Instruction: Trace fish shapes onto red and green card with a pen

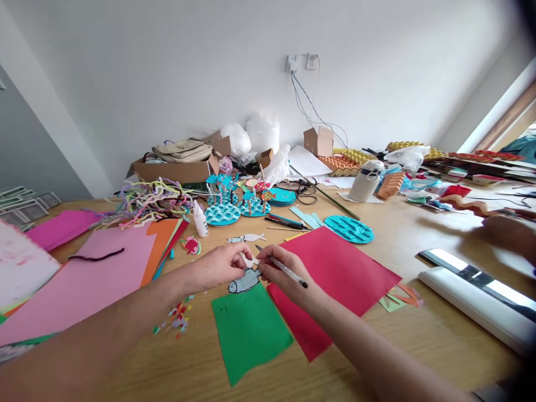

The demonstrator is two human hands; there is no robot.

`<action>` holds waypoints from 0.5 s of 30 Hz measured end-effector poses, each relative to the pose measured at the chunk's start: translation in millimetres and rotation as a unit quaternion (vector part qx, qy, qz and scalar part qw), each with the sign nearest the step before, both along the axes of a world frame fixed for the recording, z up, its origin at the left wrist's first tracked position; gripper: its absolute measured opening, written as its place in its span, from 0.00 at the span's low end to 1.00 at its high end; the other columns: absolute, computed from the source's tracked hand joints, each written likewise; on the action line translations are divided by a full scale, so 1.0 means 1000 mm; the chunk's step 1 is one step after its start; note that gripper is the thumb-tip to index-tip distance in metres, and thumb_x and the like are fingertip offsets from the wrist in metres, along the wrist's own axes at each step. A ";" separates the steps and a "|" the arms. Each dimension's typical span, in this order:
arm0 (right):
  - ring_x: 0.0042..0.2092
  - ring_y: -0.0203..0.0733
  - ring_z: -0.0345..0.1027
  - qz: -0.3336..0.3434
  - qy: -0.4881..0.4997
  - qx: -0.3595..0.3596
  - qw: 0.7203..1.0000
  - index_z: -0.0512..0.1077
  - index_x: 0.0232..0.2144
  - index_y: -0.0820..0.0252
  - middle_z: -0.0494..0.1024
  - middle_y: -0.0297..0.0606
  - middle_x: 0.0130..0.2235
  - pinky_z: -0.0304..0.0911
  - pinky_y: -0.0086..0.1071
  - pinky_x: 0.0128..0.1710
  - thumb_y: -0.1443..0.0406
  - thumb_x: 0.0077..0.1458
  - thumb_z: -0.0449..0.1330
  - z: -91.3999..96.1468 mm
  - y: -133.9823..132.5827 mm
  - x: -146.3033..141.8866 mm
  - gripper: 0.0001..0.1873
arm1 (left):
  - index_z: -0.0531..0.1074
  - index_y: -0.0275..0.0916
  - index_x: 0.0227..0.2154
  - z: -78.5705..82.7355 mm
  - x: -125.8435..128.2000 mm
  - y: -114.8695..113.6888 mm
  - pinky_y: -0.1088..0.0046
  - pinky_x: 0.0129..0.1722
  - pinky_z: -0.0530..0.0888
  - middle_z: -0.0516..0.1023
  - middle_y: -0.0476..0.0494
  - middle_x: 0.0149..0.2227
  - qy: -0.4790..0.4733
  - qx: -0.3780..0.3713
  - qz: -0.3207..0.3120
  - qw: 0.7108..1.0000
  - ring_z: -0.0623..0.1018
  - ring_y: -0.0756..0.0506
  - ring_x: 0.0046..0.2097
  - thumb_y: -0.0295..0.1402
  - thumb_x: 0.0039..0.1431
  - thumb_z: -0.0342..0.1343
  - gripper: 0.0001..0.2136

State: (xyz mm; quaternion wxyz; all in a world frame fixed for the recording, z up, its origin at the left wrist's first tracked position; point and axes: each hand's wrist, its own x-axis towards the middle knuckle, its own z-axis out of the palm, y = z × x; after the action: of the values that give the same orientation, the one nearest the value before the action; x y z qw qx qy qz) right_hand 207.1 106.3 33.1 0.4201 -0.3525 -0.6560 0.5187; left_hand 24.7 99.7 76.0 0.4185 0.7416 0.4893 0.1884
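Observation:
My left hand (218,267) pinches a small white paper cut-out (248,260) just above the wooden table (419,335). My right hand (281,274) meets it from the right, fingers closed round a white pen (285,269) with a dark tip that lies across the knuckles; its fingertips also touch the cut-out. Just below the two hands a grey-blue paper fish (244,282) lies on the table at the top edge of a green paper sheet (249,329). A red paper sheet (339,279) lies under my right wrist.
Pink and orange sheets (104,273) lie at left with a black pipe cleaner (96,257), a pipe-cleaner pile (146,201), a glue bottle (200,219) and teal wave discs (349,229). Confetti scraps (178,321) lie near my left arm. Another person's hand (508,231) works at right, near a white trimmer (477,301).

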 end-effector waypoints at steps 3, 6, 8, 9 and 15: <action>0.23 0.33 0.61 0.025 -0.024 -0.032 0.999 0.66 0.30 0.58 0.65 0.26 0.21 0.56 0.25 0.22 0.64 0.45 0.57 0.009 -0.015 -0.001 0.06 | 0.64 0.39 0.38 -0.002 -0.001 -0.020 0.79 0.24 0.65 0.71 0.55 0.23 0.006 -0.002 0.000 1.000 0.72 0.50 0.26 0.24 0.45 0.50 0.14; 0.24 0.33 0.62 0.021 -0.052 -0.033 0.998 0.67 0.30 0.58 0.65 0.27 0.22 0.56 0.25 0.23 0.66 0.45 0.57 0.007 -0.029 0.001 0.06 | 0.66 0.40 0.40 -0.004 -0.011 -0.036 0.76 0.29 0.69 0.76 0.51 0.30 0.027 0.029 0.017 0.999 0.75 0.48 0.32 0.27 0.49 0.50 0.13; 0.24 0.33 0.63 0.018 -0.063 -0.036 0.997 0.67 0.30 0.58 0.66 0.27 0.22 0.58 0.25 0.23 0.67 0.46 0.56 -0.001 -0.038 0.003 0.05 | 0.68 0.41 0.36 -0.008 -0.023 -0.047 0.74 0.34 0.70 0.77 0.49 0.33 0.054 0.071 0.042 0.995 0.75 0.47 0.35 0.28 0.52 0.47 0.09; 0.24 0.33 0.64 0.020 -0.065 -0.041 0.997 0.66 0.30 0.58 0.66 0.27 0.22 0.59 0.25 0.23 0.68 0.46 0.55 -0.006 -0.042 0.004 0.05 | 0.69 0.41 0.33 -0.011 -0.030 -0.051 0.73 0.36 0.69 0.77 0.49 0.33 0.069 0.091 0.050 0.992 0.75 0.47 0.35 0.28 0.53 0.46 0.08; 0.23 0.32 0.63 0.011 -0.122 -0.023 0.992 0.65 0.30 0.57 0.67 0.27 0.22 0.56 0.22 0.20 0.71 0.48 0.54 -0.023 -0.058 0.002 0.05 | 0.73 0.42 0.31 -0.033 -0.055 -0.083 0.71 0.42 0.69 0.77 0.49 0.35 0.109 0.171 0.011 0.979 0.75 0.47 0.40 0.21 0.50 0.41 0.16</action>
State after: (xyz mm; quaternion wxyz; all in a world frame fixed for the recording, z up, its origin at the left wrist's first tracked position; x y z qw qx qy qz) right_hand 209.0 48.1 10.6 0.3227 -0.4155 -0.6940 0.4915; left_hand -30.5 16.3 43.0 0.2278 0.8131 0.5003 0.1917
